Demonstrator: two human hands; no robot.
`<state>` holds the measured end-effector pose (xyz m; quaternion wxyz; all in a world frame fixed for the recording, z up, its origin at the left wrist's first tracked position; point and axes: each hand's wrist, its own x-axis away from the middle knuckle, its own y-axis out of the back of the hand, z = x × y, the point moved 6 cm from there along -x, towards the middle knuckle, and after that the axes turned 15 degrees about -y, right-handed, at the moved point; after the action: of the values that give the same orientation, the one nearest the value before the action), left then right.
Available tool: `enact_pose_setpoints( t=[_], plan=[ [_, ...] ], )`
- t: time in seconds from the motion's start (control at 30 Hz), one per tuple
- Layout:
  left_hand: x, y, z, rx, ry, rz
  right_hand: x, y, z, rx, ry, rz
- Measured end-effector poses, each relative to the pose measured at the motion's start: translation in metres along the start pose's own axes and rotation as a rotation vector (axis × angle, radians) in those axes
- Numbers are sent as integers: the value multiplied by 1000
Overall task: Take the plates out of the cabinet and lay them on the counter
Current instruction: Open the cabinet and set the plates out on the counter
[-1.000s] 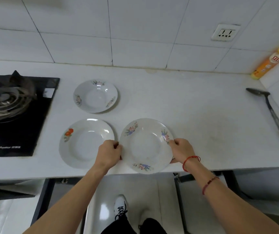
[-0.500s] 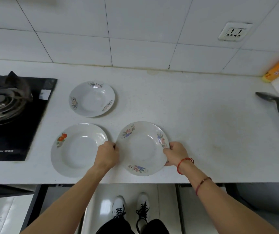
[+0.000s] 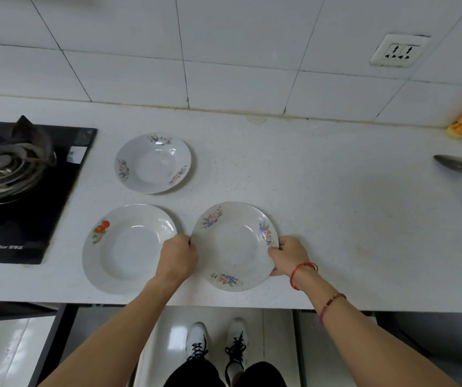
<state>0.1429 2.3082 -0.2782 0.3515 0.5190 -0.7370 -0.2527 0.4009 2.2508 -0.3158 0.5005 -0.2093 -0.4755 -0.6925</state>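
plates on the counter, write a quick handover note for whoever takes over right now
Left hand grips the left rim of the near floral plate; right hand grips its right rim.
That plate is at the counter front; fully set down or not, cannot tell.
Done: orange-fruit plate beside it, far floral plate behind.
Left: release it; cabinet out of view, remaining plates unknown.

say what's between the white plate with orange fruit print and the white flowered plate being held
Only the left hand, gripping the white flowered plate by its rim and overlapping the white fruit-print plate, in the head view.
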Motion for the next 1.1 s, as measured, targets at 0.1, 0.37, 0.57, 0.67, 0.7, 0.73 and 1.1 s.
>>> enact_pose_setpoints(
  t=[0.1,0.37,0.57,0.67,0.7,0.73,1.1],
  plan=[
    [-1,1,0,-6,10,5,2,1,1,8,-6,16],
    [-5,13,-10,-54,-34,7,8,11,8,40,-19,38],
    [-5,13,-9,-44,-47,16,11,13,11,120,36,-27],
    [-6,13,-8,-30,-41,23,13,13,11,143,35,-29],
    [-6,14,-8,-29,-43,21,14,13,10,147,34,-27],
    [-6,14,-8,-29,-47,21,15,13,10,149,34,-28],
    [-1,16,-3,116,4,-41,17,20,14,158,76,-147]
  ],
)
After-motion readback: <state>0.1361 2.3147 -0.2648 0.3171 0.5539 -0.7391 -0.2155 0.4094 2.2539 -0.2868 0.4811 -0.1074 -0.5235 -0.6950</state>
